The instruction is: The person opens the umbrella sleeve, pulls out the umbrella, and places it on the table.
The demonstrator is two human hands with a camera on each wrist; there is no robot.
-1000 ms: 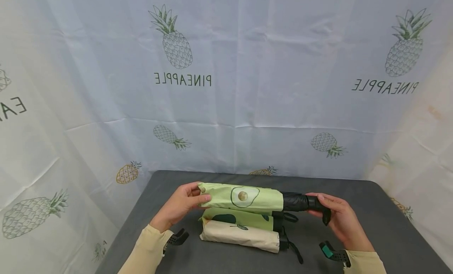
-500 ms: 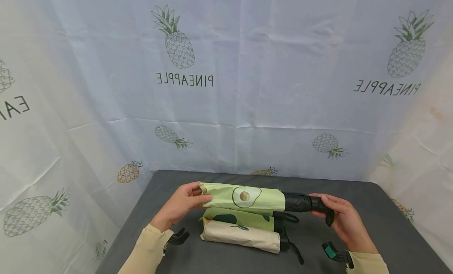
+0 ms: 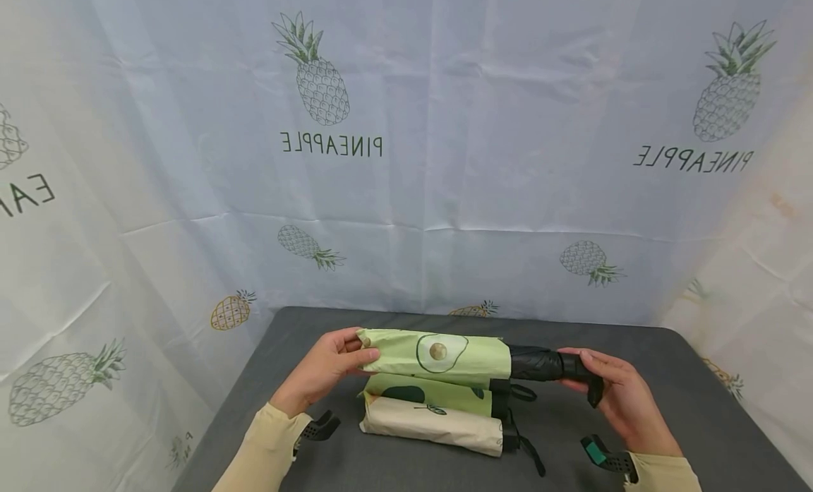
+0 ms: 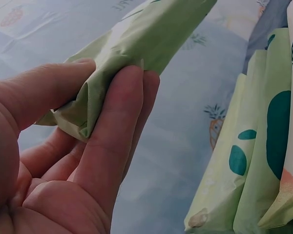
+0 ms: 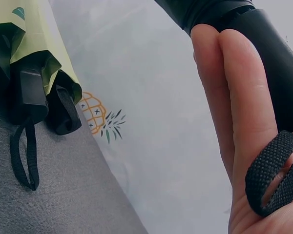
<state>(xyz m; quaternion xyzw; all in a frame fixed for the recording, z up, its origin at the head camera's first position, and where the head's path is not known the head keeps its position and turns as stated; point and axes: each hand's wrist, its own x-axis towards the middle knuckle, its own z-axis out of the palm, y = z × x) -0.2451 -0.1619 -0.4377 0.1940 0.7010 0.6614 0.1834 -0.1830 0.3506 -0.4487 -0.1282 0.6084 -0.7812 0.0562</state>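
My left hand (image 3: 324, 370) pinches the far-left end of a light green umbrella sleeve (image 3: 396, 351) with an avocado print. In the left wrist view the sleeve's end (image 4: 95, 100) is folded between thumb and fingers. Out of the sleeve's right end sticks a folded black umbrella (image 3: 533, 363), partly covered by it. My right hand (image 3: 625, 393) holds the umbrella's handle between thumb and fingers. Seen from the right wrist, two fingers lie along the black handle (image 5: 273, 58), and a wrist strap (image 5: 256, 178) hangs over the hand. Both things are raised above the table.
On the dark grey table (image 3: 356, 467) lie a cream sleeved umbrella (image 3: 438, 425) and a green one (image 3: 438, 393) side by side. Another light green one (image 4: 222, 180) lies beyond them. A printed curtain (image 3: 406, 181) encloses the table's back and sides.
My right hand has moved slightly to the right with the umbrella's handle, and a little more black shows past the sleeve. The left hand stays nearly still.
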